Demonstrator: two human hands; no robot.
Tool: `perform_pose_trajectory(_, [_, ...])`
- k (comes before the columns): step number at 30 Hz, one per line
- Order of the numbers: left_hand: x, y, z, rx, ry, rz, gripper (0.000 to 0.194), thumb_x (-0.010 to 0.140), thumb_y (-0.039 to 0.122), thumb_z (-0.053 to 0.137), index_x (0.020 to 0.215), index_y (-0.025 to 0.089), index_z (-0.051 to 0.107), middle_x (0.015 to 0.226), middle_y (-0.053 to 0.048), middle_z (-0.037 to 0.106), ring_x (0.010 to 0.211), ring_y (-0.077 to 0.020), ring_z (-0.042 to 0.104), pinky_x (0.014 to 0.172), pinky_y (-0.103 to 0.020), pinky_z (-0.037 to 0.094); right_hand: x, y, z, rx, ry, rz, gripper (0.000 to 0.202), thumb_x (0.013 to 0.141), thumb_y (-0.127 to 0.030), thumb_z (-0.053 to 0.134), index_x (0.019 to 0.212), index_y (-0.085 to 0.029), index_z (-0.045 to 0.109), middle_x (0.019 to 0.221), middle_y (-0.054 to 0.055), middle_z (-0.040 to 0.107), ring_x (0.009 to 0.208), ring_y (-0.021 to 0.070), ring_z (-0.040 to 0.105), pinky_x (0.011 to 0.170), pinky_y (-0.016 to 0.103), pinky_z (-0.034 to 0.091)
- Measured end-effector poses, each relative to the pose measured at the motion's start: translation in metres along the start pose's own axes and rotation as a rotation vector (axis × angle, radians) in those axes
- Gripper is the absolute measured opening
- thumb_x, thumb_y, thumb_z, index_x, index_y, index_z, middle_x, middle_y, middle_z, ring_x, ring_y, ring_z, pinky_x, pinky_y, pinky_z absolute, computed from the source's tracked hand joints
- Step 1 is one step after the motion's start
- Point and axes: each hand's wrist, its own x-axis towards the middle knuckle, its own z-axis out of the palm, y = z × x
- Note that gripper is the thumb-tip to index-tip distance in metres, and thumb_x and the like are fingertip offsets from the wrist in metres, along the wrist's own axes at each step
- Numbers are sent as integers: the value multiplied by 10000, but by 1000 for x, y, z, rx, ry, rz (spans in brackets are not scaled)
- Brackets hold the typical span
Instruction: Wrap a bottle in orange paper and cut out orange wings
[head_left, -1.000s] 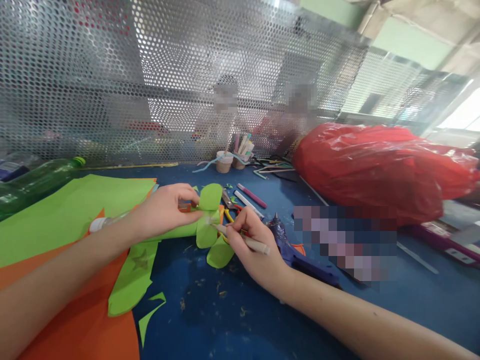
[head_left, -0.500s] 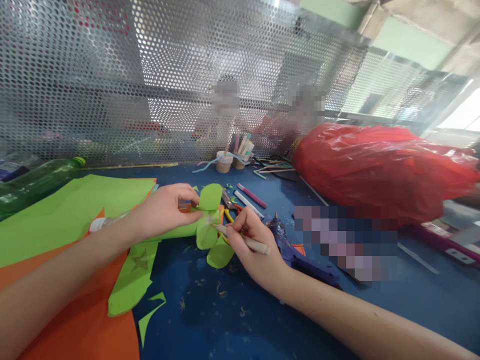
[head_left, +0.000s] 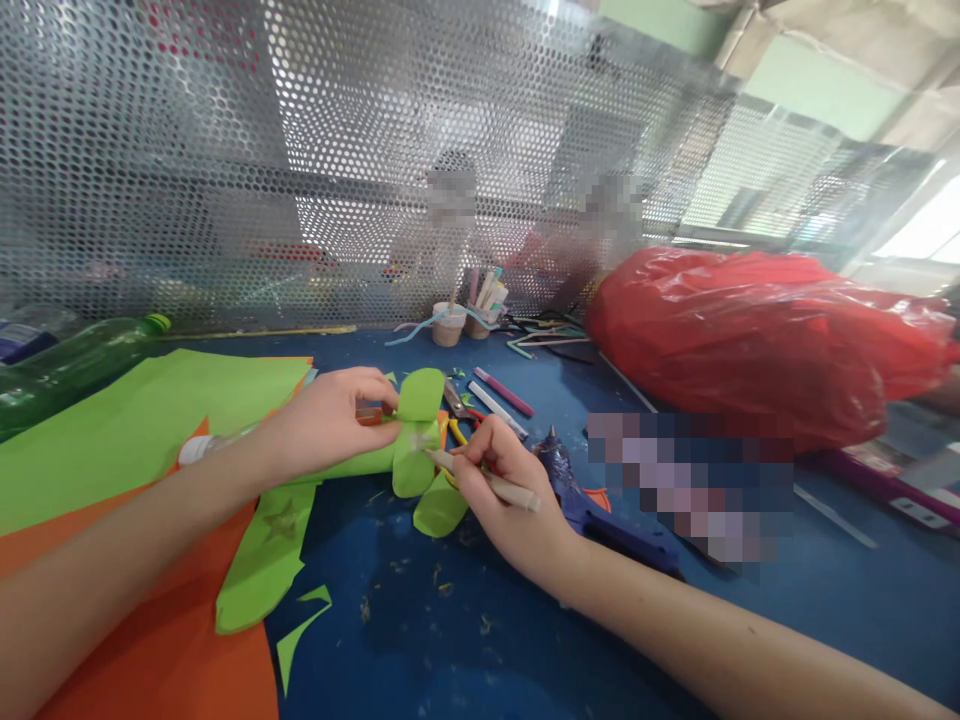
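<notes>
My right hand (head_left: 521, 490) grips a beige marker (head_left: 514, 492), its tip at the middle of a bright green paper propeller (head_left: 420, 395). A pale mark shows where its rounded blades meet. My left hand (head_left: 330, 415) has thumb and fingers closed on the green paper model behind the propeller; the hand partly hides it. A green paper wing (head_left: 277, 540) with a brown star spreads toward me from the model, and another rounded green piece (head_left: 440, 505) lies beneath the blades. Scissors (head_left: 456, 402) with yellow and red about the handles lie just behind my right hand.
A blue hot-glue gun (head_left: 592, 500) lies right of my hand. Green sheets (head_left: 150, 420) and orange sheets (head_left: 172, 610) cover the left side, near a green bottle (head_left: 82, 365). Cups (head_left: 448, 325) with pens and a red bag (head_left: 735, 340) stand before the perforated metal screen (head_left: 337, 150).
Almost nothing differs. Both hands keep their places, and the marker tip remains at the propeller's middle with only a very slight shift.
</notes>
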Motion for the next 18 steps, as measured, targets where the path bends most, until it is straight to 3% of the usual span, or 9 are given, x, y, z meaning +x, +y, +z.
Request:
perform_pose_trajectory(15, [1,2,-1,28,-6,-3,145,764,301,582,784,225,704,897,-7,677,836,-183,651,766,-265,477,0,0,-1,7,3,-8,197,828,-173,512,718,-237,362,613,-87,358,499,89,322,463,227,283])
perform_pose_trajectory(18, [1,2,-1,22,-8,-10,140,760,294,586,787,224,703,905,-9,681,834,-184,654,770,-266,478,1,0,-2,50,60,-14,180,846,-196,508,724,-234,381,623,-75,395,524,100,351,489,237,307])
